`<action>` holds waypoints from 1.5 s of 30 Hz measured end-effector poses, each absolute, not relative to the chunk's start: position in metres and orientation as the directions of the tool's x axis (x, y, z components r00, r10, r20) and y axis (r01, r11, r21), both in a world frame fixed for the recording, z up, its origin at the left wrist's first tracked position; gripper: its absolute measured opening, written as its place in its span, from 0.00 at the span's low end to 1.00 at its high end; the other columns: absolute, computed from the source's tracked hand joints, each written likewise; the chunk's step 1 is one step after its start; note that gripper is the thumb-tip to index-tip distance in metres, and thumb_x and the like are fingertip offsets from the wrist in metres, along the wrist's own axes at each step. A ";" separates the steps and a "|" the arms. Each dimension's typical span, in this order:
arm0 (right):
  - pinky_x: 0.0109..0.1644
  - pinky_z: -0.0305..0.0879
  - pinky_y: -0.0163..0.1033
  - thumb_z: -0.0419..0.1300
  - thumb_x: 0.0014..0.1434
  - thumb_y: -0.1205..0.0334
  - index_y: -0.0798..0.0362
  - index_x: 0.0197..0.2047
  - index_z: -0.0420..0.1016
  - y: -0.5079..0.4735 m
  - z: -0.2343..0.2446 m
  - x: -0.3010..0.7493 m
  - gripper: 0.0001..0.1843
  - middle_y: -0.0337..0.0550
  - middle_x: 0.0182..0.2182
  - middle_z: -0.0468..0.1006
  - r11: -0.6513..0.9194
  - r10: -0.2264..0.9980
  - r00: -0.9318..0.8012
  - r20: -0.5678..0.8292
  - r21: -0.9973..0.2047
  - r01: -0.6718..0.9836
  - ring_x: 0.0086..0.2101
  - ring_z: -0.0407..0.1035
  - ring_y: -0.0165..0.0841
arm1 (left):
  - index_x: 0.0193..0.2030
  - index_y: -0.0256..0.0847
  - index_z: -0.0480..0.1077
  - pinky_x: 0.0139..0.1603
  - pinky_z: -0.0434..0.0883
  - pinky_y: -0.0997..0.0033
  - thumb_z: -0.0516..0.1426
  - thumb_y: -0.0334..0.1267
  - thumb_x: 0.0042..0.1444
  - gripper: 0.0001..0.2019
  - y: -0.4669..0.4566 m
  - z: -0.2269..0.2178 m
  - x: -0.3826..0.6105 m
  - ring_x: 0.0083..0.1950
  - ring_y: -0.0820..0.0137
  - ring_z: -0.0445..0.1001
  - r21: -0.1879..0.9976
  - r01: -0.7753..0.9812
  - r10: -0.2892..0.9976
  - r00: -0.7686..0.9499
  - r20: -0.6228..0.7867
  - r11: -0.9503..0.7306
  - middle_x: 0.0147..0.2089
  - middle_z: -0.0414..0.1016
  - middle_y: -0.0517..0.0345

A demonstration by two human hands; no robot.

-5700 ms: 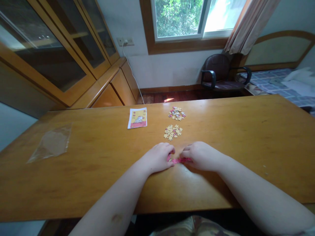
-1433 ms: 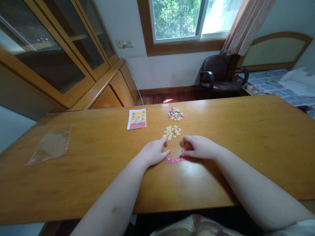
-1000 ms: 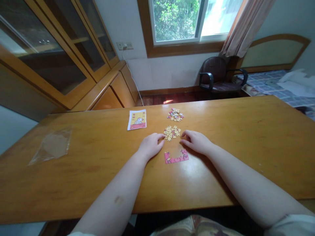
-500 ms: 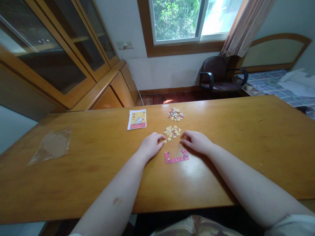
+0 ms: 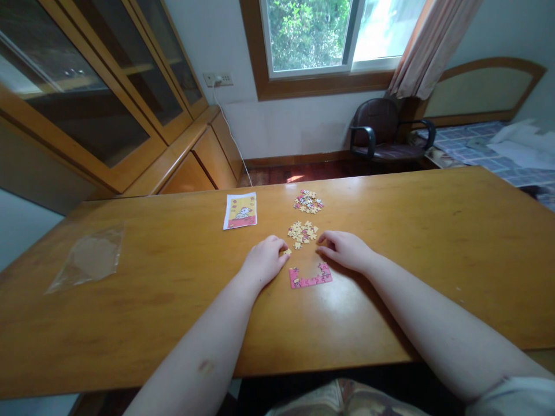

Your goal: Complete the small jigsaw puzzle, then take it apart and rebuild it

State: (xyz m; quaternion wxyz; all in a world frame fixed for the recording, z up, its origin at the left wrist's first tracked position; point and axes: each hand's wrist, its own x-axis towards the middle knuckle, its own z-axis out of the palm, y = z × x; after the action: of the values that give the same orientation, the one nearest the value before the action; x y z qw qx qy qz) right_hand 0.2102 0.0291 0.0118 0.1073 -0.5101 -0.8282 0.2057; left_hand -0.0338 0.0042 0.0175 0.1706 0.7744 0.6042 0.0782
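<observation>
My left hand (image 5: 267, 259) pinches a yellow puzzle piece (image 5: 287, 252) between thumb and fingers, just left of a pile of mostly yellow puzzle pieces (image 5: 302, 231). On the pile's right side my right hand (image 5: 342, 248) rests on the table, thumb and fingers apart with nothing between them. Nearer to me, between the two forearms, lies a joined strip of pink puzzle pieces (image 5: 310, 282), with its ends rising at left and right into a U. A second pile of mixed pink and white puzzle pieces (image 5: 308, 201) sits beyond the yellow one.
A picture card (image 5: 240, 210) with a white figure on yellow and pink lies back left on the wooden table (image 5: 173, 242). Farther left is a clear plastic bag (image 5: 89, 254). A dark armchair (image 5: 379, 130) stands beyond the far edge, and a glass-door cabinet (image 5: 117, 86) at the left.
My left hand has drawn a yellow puzzle piece slightly left, away from the pile's near edge, and now pinches it. My right hand stays nearly in place.
</observation>
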 end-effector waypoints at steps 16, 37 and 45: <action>0.37 0.61 0.35 0.58 0.60 0.54 0.49 0.43 0.74 0.026 0.011 0.208 0.12 0.41 0.33 0.79 0.425 0.866 -0.499 -0.030 -0.480 0.767 0.33 0.71 0.33 | 0.38 0.41 0.71 0.41 0.68 0.68 0.55 0.39 0.54 0.07 0.001 0.014 -0.040 0.41 0.64 0.74 0.440 0.880 0.947 0.274 -0.165 -0.178 0.42 0.74 0.53; 0.36 0.61 0.35 0.58 0.60 0.54 0.48 0.43 0.74 0.025 0.010 0.207 0.11 0.40 0.33 0.79 0.419 0.869 -0.493 -0.034 -0.477 0.773 0.32 0.71 0.32 | 0.44 0.43 0.72 0.50 0.69 0.65 0.55 0.38 0.56 0.10 0.003 0.013 -0.037 0.46 0.64 0.74 0.513 0.827 0.923 0.353 -0.152 -0.232 0.46 0.74 0.52; 0.37 0.62 0.35 0.58 0.59 0.56 0.49 0.42 0.75 0.022 0.014 0.206 0.10 0.39 0.31 0.78 0.438 0.840 -0.543 -0.021 -0.565 0.699 0.32 0.70 0.32 | 0.38 0.43 0.72 0.47 0.70 0.67 0.54 0.36 0.56 0.06 0.003 0.019 -0.031 0.43 0.66 0.73 0.619 0.752 0.924 0.366 -0.109 -0.225 0.41 0.75 0.56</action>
State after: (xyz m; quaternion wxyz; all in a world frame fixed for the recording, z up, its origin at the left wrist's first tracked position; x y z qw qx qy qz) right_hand 0.2057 0.0221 0.0144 0.1325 -0.4594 -0.8374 0.2649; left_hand -0.0313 0.0029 0.0186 0.3015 0.7695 0.5446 0.1427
